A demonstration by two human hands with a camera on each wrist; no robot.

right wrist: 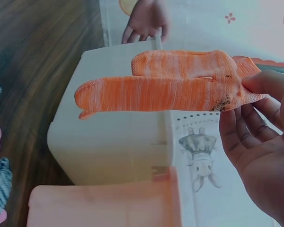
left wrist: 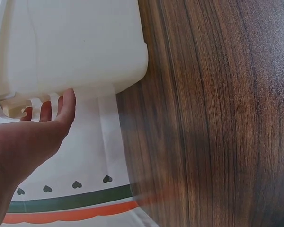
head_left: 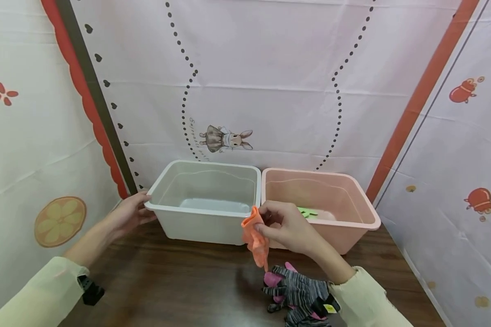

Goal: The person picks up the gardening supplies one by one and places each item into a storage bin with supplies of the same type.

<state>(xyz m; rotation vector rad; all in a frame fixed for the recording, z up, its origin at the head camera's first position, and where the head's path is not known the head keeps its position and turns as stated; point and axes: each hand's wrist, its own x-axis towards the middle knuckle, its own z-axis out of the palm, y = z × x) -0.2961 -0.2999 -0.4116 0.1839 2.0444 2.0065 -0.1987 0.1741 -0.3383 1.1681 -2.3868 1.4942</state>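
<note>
My right hand (head_left: 288, 225) pinches an orange knit glove (right wrist: 151, 94) by one end, with the glove dangling in front of the bins. Dark specks show on its knit near the fingertips in the right wrist view. At the far left, my left hand (head_left: 130, 211) grips the rim of a white bin (head_left: 204, 227), thumb at the top and fingers curled under the edge in the left wrist view. Right beside that bin stands a pink bin (head_left: 335, 238), with something bright green (head_left: 307, 212) lying inside it.
Below my right forearm, dark striped knit gloves (head_left: 304, 290) and pink ones (head_left: 273, 279) lie heaped on the brown wooden table (head_left: 180, 277). A printed white cloth (head_left: 270, 54) hangs behind the bins and along both sides.
</note>
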